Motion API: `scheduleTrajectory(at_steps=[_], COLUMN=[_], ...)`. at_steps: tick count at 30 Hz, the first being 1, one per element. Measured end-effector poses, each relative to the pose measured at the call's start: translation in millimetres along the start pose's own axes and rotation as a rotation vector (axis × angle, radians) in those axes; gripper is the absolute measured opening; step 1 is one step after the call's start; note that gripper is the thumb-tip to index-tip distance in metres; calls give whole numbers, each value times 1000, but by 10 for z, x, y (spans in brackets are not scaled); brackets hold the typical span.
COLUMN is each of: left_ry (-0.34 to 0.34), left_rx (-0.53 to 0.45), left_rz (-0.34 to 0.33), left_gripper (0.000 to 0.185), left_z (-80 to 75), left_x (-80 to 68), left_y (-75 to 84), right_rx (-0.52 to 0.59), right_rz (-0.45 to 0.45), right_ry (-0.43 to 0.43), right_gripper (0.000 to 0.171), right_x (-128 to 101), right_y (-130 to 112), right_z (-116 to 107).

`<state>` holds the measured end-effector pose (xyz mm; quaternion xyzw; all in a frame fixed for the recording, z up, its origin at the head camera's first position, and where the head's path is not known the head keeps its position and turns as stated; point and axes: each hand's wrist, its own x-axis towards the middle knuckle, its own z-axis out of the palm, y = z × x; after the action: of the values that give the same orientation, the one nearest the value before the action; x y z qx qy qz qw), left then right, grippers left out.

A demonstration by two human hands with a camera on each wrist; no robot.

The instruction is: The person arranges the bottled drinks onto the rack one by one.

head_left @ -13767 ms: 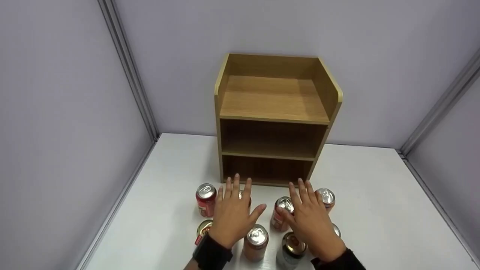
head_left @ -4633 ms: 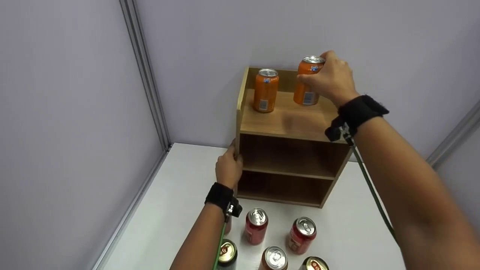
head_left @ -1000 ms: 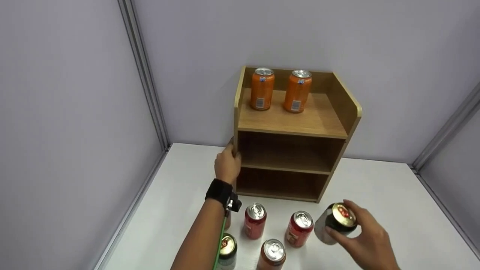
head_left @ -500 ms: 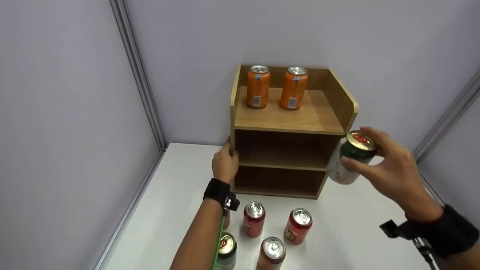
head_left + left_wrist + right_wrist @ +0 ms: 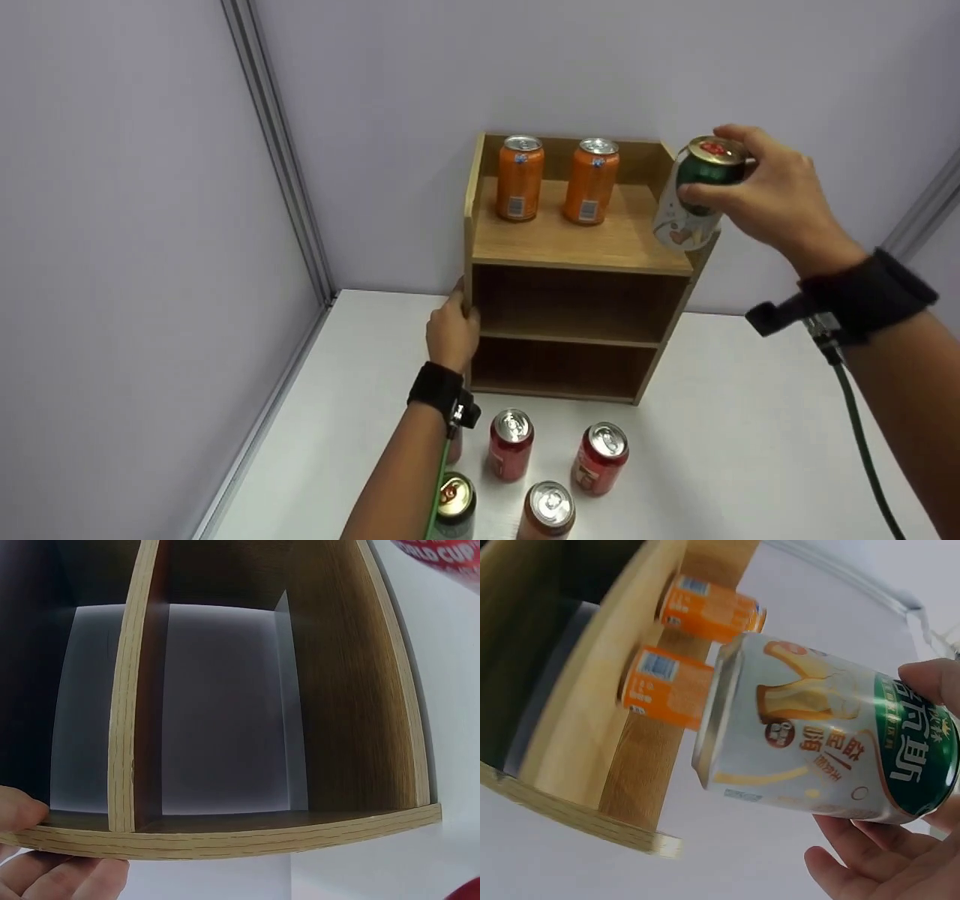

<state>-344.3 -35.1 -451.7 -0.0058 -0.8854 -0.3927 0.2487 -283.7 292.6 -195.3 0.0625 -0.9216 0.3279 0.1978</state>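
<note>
Right hand [image 5: 776, 199] has its fingers and thumb wrapped round the top end of a green-and-white aluminium drink can with a gold lid [image 5: 694, 195], holding it in the air just off the right wall of the small three-tier wooden shelf unit [image 5: 577, 247], about level with its top tier and a bit tilted. Left hand [image 5: 452, 336] is clamped on the shelf unit's left front edge at the middle tier, thumb in front and fingers behind, as the left wrist view shows. Two orange soda cans [image 5: 520, 178] [image 5: 592, 181] stand upright and side by side at the back of the top tier. My worry is that the can is hanging next to the raised right wall, so if it goes in low, its bottom rim could clip that wall and jolt the grip, and since it's only held near the lid it could swing or slip out. Coming in too far left could also knock the nearer orange can over. Four more cans stand on the white table [image 5: 735, 450] in front of the shelf unit: two red cans [image 5: 511, 444] [image 5: 602, 458], a copper-coloured can [image 5: 547, 514] and a dark green can [image 5: 452, 506], the last two cut off by the frame edge. Something is tucked behind the left wrist too, can't tell what. The two lower tiers are too dark to see fully.
</note>
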Motion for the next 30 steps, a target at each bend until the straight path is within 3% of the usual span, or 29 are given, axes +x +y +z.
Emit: scheduleTrajectory(at_steps=[6,13,18,30], left_ry=[-1,9,3,29], left_rx=[-4,-5,-10,10], left_rz=[10,31,29,23], left_gripper=[23,14,6,8], left_z=[-24,-27,-41,-117], left_x=[-16,-45,-87,-82], left_y=[18,-6,-13,-23], right_rx=[2,-11,-35,-34], right_rz=[82,110,123,179], right_ry=[-78,-155,-190,-227], right_gripper=[89,90,92,93], right_x=[480,828,935,1052], right_y=[-25,-14,5,179], right_z=[23,171,231,277])
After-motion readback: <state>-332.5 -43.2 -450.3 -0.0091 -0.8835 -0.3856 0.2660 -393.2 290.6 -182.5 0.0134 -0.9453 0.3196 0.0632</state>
